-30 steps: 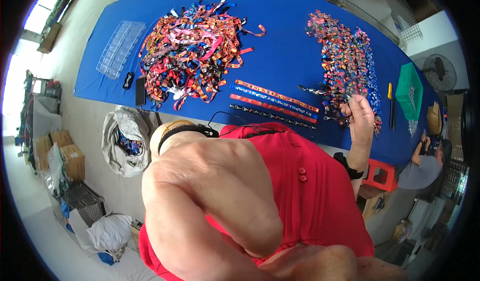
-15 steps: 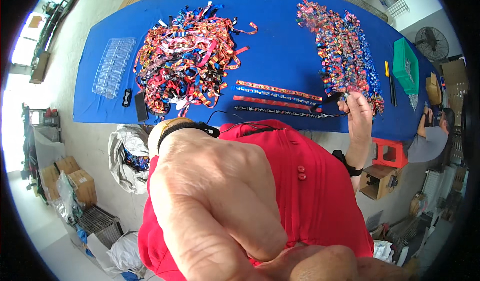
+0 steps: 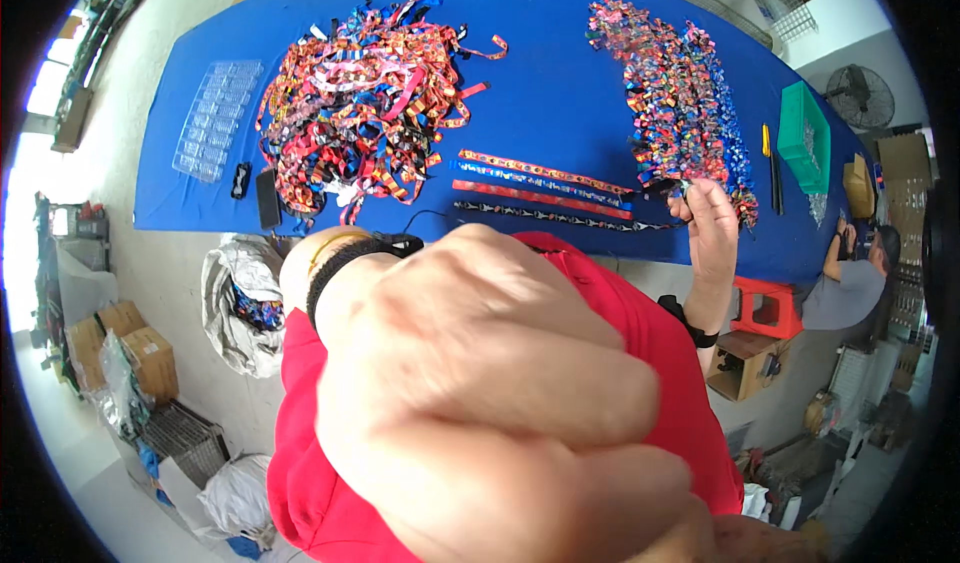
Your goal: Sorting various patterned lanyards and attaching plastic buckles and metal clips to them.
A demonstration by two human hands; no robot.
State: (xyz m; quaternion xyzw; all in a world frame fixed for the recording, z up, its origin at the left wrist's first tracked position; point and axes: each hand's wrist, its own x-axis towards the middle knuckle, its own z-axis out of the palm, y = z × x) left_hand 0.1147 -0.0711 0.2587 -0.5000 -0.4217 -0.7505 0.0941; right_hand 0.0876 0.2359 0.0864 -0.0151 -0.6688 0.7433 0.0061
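Blue cloth covers the long surface (image 3: 560,73), smooth and taut, with bare floor below it. Largest on it is a loose, tangled heap of woven ribbons (image 3: 365,113), red, orange and blue, well to the left of the right hand's fingers. A second, flatter pile of short bright pieces (image 3: 680,113) lies just above those fingers. Four flat patterned strips (image 3: 545,191) lie straight and side by side, just left of them. A green bin (image 3: 805,133) sits to their right; a clear ridged plastic tray (image 3: 215,118) lies at the far left.

The right hand (image 3: 712,233) is raised at the pile's near edge, fingers curled on a dark piece (image 3: 660,185). The left hand (image 3: 490,403) is a closed fist near the camera; what it holds, I cannot tell.

Pulling that piece could drag its snagged neighbours off the edge, I judge.
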